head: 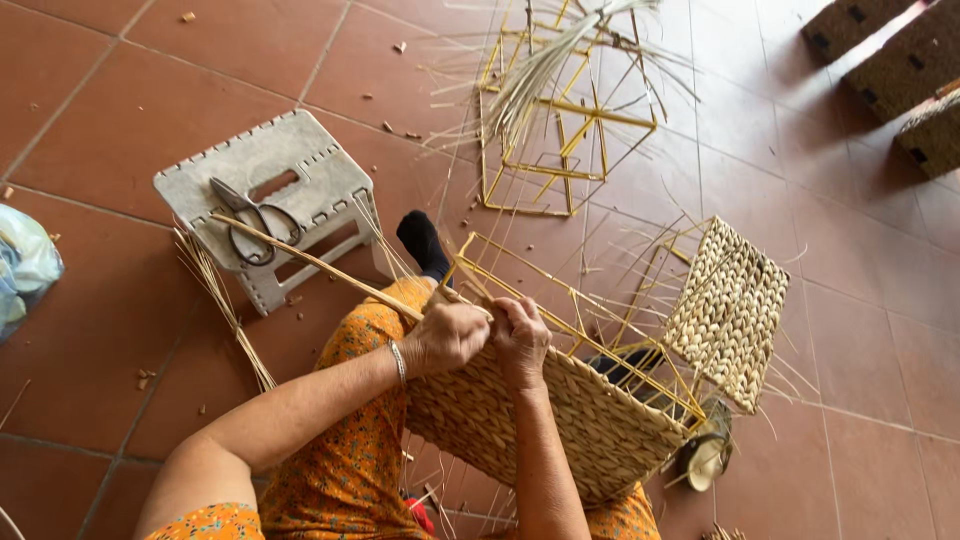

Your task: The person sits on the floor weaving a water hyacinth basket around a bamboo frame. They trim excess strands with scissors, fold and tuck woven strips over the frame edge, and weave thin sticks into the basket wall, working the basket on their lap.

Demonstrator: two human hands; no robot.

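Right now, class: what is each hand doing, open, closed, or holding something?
Left hand: closed on a long straw strand at the woven basket rim.
Right hand: closed at the basket rim; what it pinches cannot be told.

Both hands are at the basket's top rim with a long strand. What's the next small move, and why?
Probably pull the long strand snug with the left hand. It runs slack out past the stool, while the right hand pins the weave at the basket rim.
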